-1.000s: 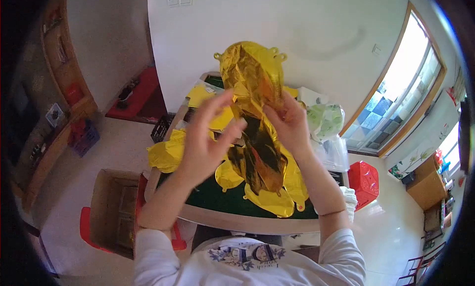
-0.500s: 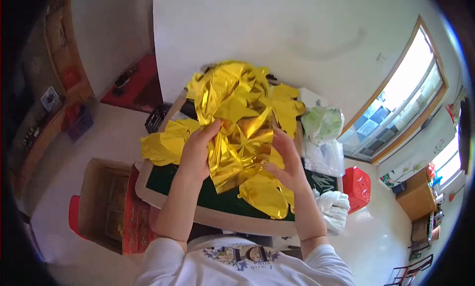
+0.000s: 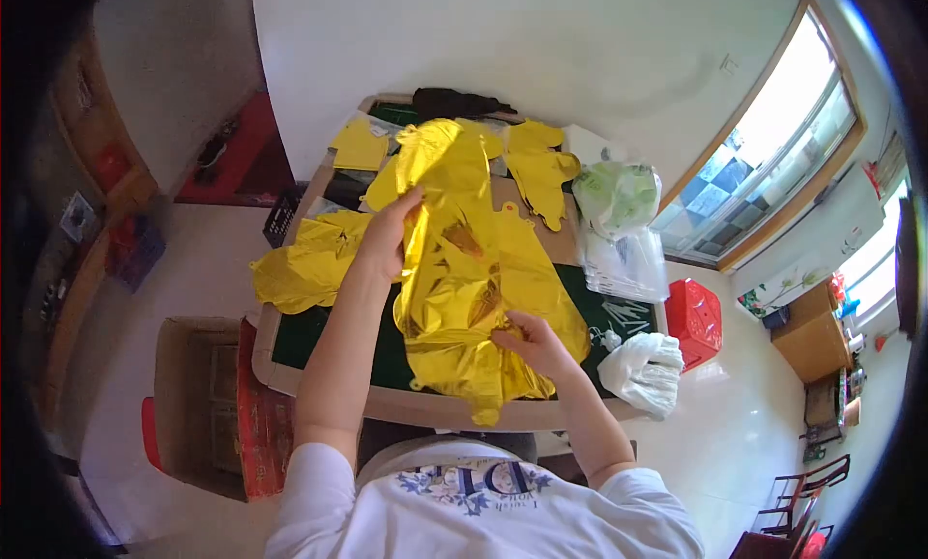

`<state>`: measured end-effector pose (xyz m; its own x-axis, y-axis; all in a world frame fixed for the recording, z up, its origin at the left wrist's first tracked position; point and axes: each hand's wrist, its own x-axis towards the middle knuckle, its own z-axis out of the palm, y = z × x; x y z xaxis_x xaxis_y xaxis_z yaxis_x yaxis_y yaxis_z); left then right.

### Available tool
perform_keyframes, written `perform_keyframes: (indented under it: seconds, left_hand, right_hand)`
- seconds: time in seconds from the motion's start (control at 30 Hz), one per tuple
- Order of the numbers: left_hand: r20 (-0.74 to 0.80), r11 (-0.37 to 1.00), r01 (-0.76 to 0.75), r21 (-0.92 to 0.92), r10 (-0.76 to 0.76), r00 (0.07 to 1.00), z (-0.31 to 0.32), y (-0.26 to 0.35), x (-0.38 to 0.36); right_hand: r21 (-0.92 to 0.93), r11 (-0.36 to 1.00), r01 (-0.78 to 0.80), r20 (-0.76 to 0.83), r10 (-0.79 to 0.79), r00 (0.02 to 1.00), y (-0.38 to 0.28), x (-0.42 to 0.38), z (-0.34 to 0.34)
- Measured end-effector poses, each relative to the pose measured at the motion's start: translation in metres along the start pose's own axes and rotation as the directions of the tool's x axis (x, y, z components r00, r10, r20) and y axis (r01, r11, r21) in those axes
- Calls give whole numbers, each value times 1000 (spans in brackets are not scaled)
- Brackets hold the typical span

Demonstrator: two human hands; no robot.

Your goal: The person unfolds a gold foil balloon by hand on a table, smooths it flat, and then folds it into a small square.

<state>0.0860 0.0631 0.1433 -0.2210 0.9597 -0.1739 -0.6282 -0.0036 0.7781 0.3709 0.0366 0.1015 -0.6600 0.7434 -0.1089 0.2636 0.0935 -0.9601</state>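
A long piece of shiny gold foil (image 3: 449,259) hangs creased between my hands over a table with a dark green top (image 3: 382,356). Its upper left edge is gripped by my left hand (image 3: 391,232), thumb on top. Lower down, on the right, my right hand (image 3: 532,342) pinches the foil near its bottom end. Beneath and beside it lies more flat gold foil (image 3: 541,288). Another gold foil piece (image 3: 309,259) rests at the table's left, and a further one (image 3: 541,168) lies at the back right.
Clear plastic bags (image 3: 623,264), a green and white bag (image 3: 619,197) and a white bag (image 3: 643,373) line the table's right side. Beyond stands a red stool (image 3: 694,325). An open cardboard box (image 3: 198,404) is on the floor at the left; a dark cloth (image 3: 459,103) lies at the back.
The foil has been spread longer and lowered toward the table. My left hand has moved up slightly; my right hand has moved down and left and now pinches the lower end.
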Motion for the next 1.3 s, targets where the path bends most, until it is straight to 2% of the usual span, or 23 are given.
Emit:
perform_keyframes:
  seconds: [0.07,0.1,0.13,0.17,0.2,0.23,0.27,0.3,0.33,0.37,0.4,0.47,0.57,0.77,0.83,0.87,0.9,0.93,0.97,1.03,1.07,1.13,1.3]
  left_hand:
    - [187,982,144,-125,-119,975,16,-6,-8]
    - [293,988,141,-55,-119,949,7,-27,9]
    - [110,985,28,170,-47,993,32,-24,-15]
    - [175,967,75,245,-120,977,4,-55,12]
    - [-5,908,20,418,-19,1000,-1,-79,11]
    - [86,672,-286,683,314,945,-39,-139,40]
    - [147,538,-319,780,338,930,-37,-149,11]
    - [180,235,-221,947,182,967,-36,-149,-10]
    - [333,47,-356,933,252,908,-55,-180,-12]
    - [378,-133,-361,923,138,915,-53,-186,-25]
    - [382,-135,-365,921,138,914,-57,-194,-31]
    - [515,-351,-457,817,89,852,-65,-205,-40]
    - [469,-353,-423,835,52,882,-62,-202,-40]
    - [472,-362,-420,832,65,879,-60,-202,-41]
    - [472,-363,-420,832,63,880,-60,-203,-42]
    - [471,-360,-419,834,65,880,-60,-203,-42]
    - [470,-357,-418,835,69,880,-60,-202,-41]
    - [470,-361,-417,834,69,880,-61,-202,-41]
    - [464,-354,-412,840,71,883,-60,-202,-42]
    - [461,-348,-412,842,68,885,-59,-201,-42]
    - [466,-353,-414,839,71,882,-59,-200,-43]
    - [472,-360,-419,833,69,879,-60,-202,-44]
    - [470,-360,-412,837,88,878,-61,-204,-41]
  right_hand:
    - [57,998,17,-52,-14,999,10,2,-10]
    - [121,992,27,-102,-15,995,16,4,-16]
    - [121,992,35,-106,-22,994,41,11,-28]
    - [97,995,-19,-75,27,997,78,22,-45]
    - [69,995,-72,-46,75,996,97,27,-57]
    - [115,987,-108,-43,114,993,98,26,-61]
    - [114,989,-97,-48,103,993,101,25,-64]
    - [57,965,-254,-107,259,960,107,25,-66]
    - [12,913,-408,-174,404,898,114,25,-68]
    - [12,914,-404,-178,400,899,124,24,-70]
    - [62,926,-374,-173,379,909,137,23,-71]
    - [117,932,-344,-167,360,918,157,28,-79]
    - [79,953,-292,-70,297,952,170,28,-83]
    - [-7,940,-340,-222,330,917,135,21,-71]
    - [-293,837,-461,-281,386,879,105,13,-67]
    - [-291,838,-462,-281,387,878,95,7,-62]
    - [-532,715,-454,-389,270,881,86,3,-56]
    - [-722,526,-450,-457,126,881,81,2,-50]
    - [-721,528,-449,-458,124,880,83,5,-47]
    - [-825,537,-177,-317,-180,931,93,11,-40]
    - [-822,540,-183,-323,-177,930,98,16,-34]
    - [-892,449,-53,-217,-323,921,108,31,-20]
    - [-884,458,-95,-238,-266,934,133,50,-8]
